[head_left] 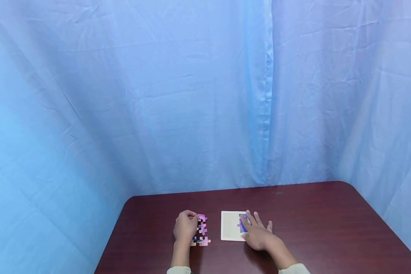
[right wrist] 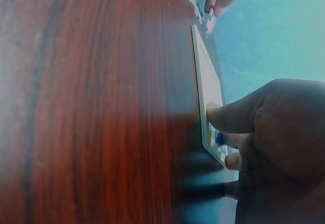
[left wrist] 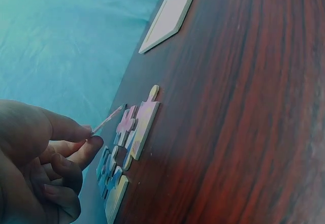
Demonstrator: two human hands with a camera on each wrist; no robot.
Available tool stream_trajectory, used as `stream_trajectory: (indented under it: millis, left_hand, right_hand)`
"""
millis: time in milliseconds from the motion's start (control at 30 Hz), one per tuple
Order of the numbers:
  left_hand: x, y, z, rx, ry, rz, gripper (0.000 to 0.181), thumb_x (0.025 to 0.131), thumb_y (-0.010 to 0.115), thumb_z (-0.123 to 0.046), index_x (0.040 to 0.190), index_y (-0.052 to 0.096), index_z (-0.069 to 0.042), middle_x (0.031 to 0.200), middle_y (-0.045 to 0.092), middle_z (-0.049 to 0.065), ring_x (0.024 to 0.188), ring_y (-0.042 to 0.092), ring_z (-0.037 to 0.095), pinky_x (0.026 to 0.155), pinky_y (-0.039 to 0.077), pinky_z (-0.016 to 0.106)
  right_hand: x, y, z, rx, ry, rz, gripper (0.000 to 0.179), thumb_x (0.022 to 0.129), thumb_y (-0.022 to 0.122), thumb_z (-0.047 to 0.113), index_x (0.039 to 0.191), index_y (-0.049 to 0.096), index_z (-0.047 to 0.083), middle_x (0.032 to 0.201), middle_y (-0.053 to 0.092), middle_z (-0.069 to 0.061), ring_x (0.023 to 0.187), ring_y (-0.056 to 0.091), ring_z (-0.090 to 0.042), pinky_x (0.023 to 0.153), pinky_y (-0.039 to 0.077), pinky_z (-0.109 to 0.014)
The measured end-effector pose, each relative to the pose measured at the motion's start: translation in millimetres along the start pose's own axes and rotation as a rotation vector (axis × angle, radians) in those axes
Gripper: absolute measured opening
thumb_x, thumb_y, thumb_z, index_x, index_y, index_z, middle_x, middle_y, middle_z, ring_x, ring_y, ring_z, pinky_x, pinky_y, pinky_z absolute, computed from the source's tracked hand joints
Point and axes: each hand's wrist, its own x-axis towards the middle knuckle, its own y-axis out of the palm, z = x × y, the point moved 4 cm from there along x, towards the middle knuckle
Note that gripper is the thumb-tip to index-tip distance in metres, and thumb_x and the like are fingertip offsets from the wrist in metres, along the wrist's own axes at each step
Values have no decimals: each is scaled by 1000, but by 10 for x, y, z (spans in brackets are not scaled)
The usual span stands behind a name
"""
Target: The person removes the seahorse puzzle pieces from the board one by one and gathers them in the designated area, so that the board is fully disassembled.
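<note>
My left hand (head_left: 185, 227) pinches a thin pink jigsaw piece (left wrist: 108, 120) between thumb and forefinger, tilted up off the table in the left wrist view. Just below and beside it lie several loose jigsaw pieces (head_left: 203, 241) in pink, blue and cream. To their right is a flat white puzzle tray (head_left: 230, 227). Blue and purple pieces (head_left: 242, 225) sit along the tray's right side, partly covered by my right hand (head_left: 260, 236). That hand rests on the tray with fingers spread, its thumb (right wrist: 223, 116) touching the near rim.
The dark red wooden table (head_left: 315, 224) has rounded far corners. Blue curtains (head_left: 191, 95) hang behind it and along both sides.
</note>
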Motion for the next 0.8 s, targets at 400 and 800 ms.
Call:
stream_trajectory:
  millis: [400,800]
  left_hand:
    - [-14,-10,-28,-18,0,1,9,97,74,-21,96,76,-13,85,74,0,71,65,14,63,47,39]
    - [-59,-12,-57,-33,6,-16,8,98,73,-21,97,74,-13,84,70,0,69,61,14,62,44,36]
  right_hand:
    - [14,-7,1,5,2,2,68,104,61,26,165,35,11,177,18,-18,164,9,-47,116,-2,-87]
    - [20,5,-26,14,8,10,68,105,61,26,166,34,12,177,17,-18,165,8,-46,116,-4,-87]
